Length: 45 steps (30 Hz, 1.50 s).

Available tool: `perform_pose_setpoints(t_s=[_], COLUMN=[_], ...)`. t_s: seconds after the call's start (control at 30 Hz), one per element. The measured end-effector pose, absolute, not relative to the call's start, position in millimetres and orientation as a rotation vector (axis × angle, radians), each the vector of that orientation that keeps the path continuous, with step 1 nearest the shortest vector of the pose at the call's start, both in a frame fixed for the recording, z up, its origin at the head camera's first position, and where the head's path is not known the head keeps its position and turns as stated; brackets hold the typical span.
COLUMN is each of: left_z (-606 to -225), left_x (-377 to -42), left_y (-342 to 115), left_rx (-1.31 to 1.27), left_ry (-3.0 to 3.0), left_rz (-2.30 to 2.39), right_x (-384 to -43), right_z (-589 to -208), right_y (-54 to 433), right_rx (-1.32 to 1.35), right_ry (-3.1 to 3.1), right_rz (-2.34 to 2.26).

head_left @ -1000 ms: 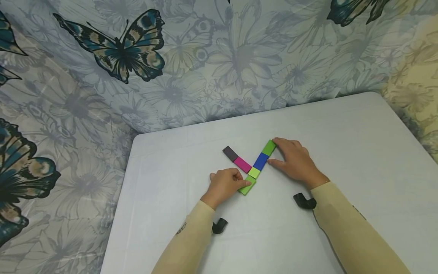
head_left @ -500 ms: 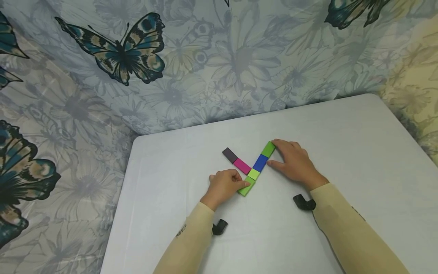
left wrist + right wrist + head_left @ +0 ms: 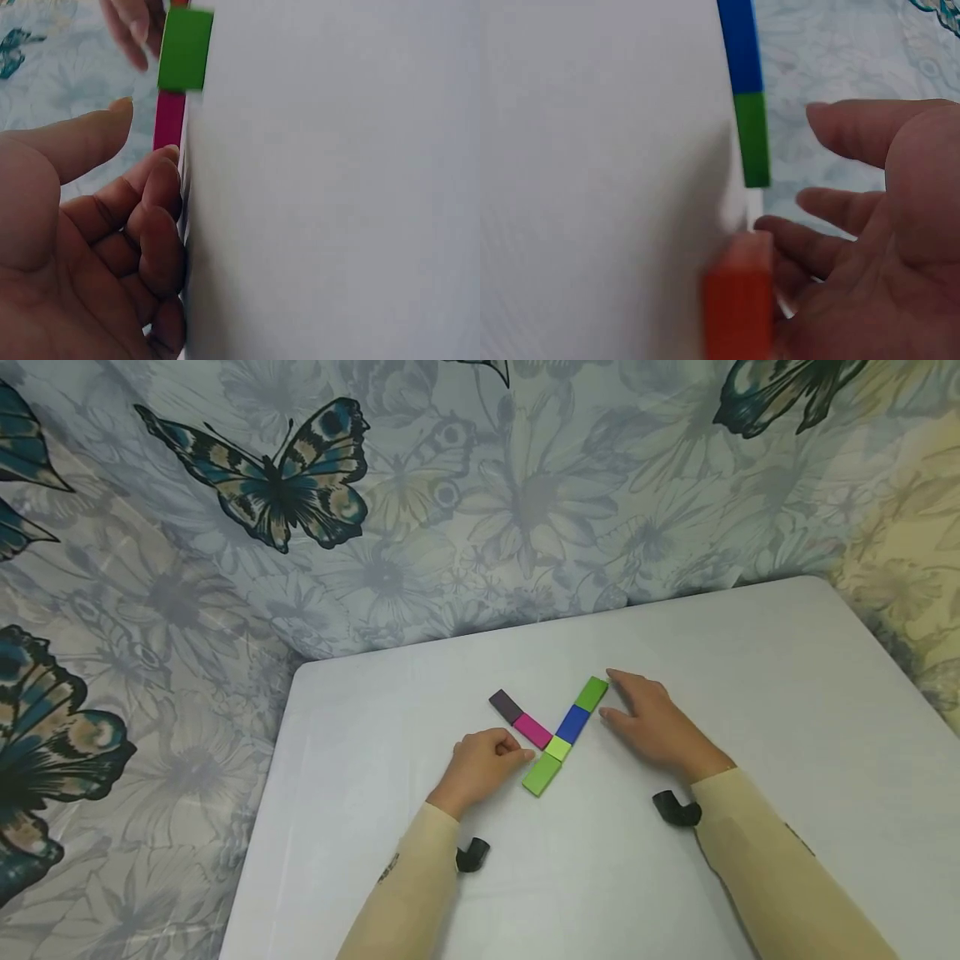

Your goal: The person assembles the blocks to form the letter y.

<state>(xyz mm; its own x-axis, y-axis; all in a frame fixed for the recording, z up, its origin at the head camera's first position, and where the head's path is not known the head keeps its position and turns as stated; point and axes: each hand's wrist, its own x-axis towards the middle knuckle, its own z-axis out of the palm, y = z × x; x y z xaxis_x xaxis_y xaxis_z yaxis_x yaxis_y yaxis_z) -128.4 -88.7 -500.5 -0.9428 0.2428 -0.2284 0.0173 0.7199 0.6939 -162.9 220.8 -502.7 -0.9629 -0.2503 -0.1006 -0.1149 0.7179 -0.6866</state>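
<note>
A V-shaped figure of flat coloured blocks lies on the white table. One arm runs from a dark grey block (image 3: 506, 706) to a magenta block (image 3: 532, 732). A green block (image 3: 592, 694), a blue block (image 3: 573, 725), a yellow-green block (image 3: 558, 748) and a light green block (image 3: 542, 774) form the other. My left hand (image 3: 482, 768), loosely curled, rests just left of the light green block and grips nothing. My right hand (image 3: 656, 724) lies right of the blue block, fingers apart from it. An orange-red block (image 3: 739, 315) is near its lower fingers; whether they touch is unclear.
The white table (image 3: 585, 877) reaches back to a wall covering with butterflies (image 3: 273, 485) and flowers. A black curved wrist piece (image 3: 677, 809) juts from the right sleeve, and a similar black piece (image 3: 472, 855) from the left sleeve.
My left thumb has come off the light green block and the hand has drawn back leftward. My right hand has moved away from the green and blue blocks. The figure keeps its shape.
</note>
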Motion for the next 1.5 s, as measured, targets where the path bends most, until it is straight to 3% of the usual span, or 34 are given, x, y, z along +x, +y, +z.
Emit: perform_pose_setpoints(t_s=[0.43,1.1,1.3,1.5], left_z=[-498,-501,-500,-495], left_x=[-134,-129,-124,-112], left_y=[-109,-117,-116,-116], left_rx=[0.216,0.231,0.228,0.244], left_ry=[2.554,2.554,2.556,2.528], left_rz=[1.267,1.262,1.259,1.292], right_x=[-145,-85,-93,-129], right_z=[-476,-484,-484,-487], right_y=[263,190,193,219], right_rx=[-0.213,-0.257,-0.312,-0.206], right_ry=[2.58,2.197,2.158,2.436], right_rz=[-0.928,-1.236,-1.252,-1.245])
